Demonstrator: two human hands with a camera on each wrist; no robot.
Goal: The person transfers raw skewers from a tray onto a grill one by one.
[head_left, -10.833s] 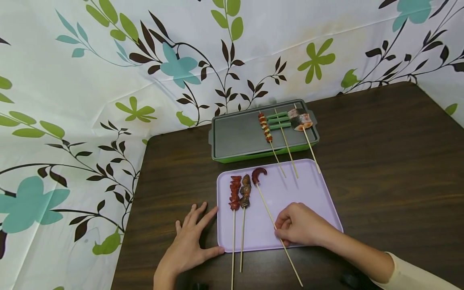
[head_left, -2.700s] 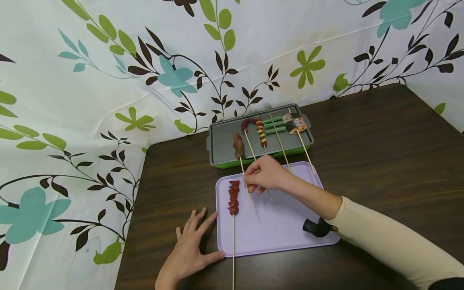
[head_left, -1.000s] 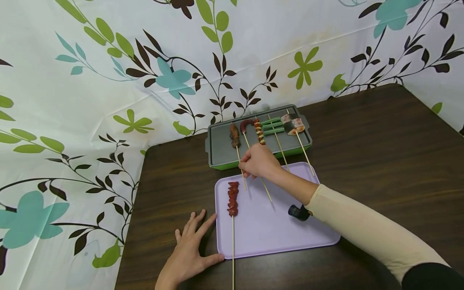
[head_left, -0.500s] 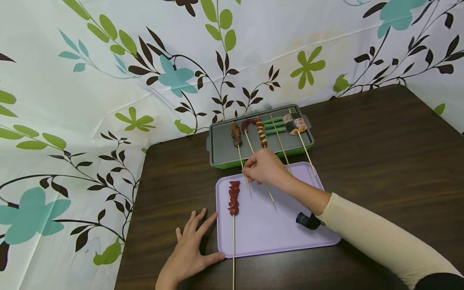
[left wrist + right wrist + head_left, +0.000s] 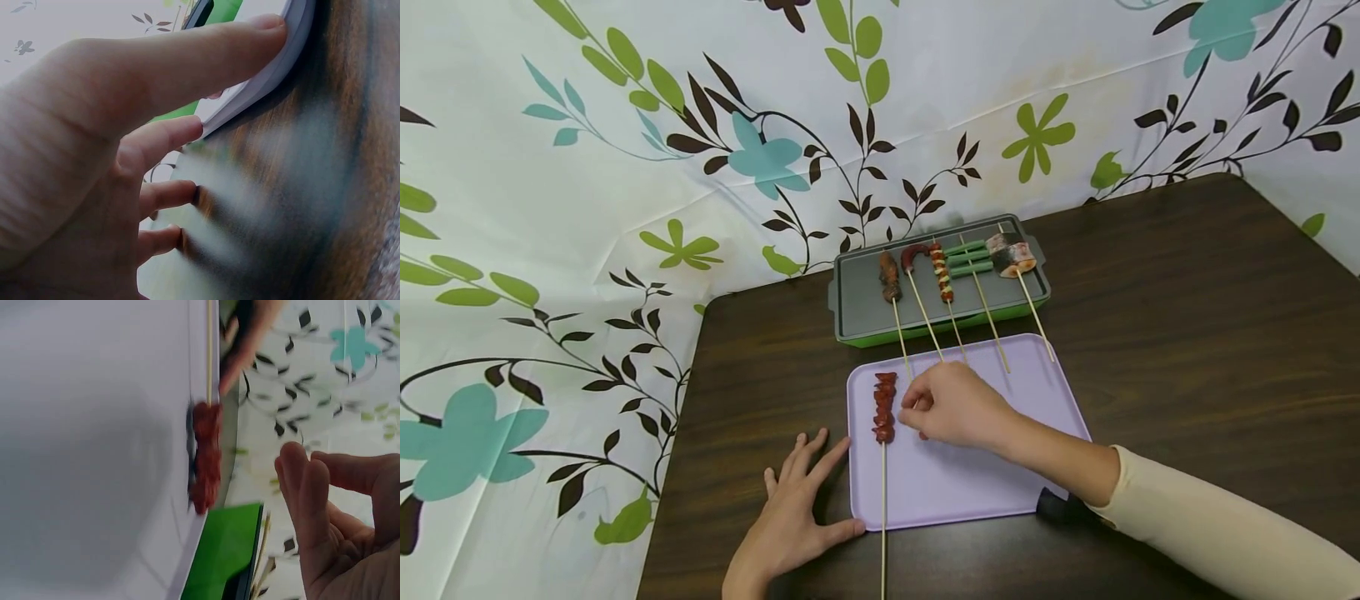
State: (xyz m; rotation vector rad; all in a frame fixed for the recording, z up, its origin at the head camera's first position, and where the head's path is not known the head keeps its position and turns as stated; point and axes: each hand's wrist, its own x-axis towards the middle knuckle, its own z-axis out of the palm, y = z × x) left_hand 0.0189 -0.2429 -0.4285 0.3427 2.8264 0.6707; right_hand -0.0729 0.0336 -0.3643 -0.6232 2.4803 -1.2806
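Observation:
On the lilac tray [image 5: 977,475] lies a skewer of red meat pieces [image 5: 884,408], its stick reaching past the front edge. My right hand [image 5: 958,406] is over the tray beside this skewer, fingers loosely bent and holding nothing. In the right wrist view that hand [image 5: 344,519] shows no stick between thumb and fingers. My left hand [image 5: 793,504] lies spread at the tray's left side, thumb and index finger touching its edge. A brown meat skewer [image 5: 890,277] rests leftmost on the grey grill plate [image 5: 859,292], next to a red tentacle skewer [image 5: 913,257].
Also on the grill lie a red-and-yellow skewer [image 5: 942,273], a green vegetable skewer [image 5: 967,258] and a fish-like skewer [image 5: 1011,254]. Their sticks overhang the front edge toward the tray. Patterned cloth [image 5: 925,100] hangs behind the dark wooden table [image 5: 1187,333].
The brown meat skewer went from the tray to the grill, after the tentacle skewer. My right hand has just let go of its stick and drawn back. The left hand stayed put.

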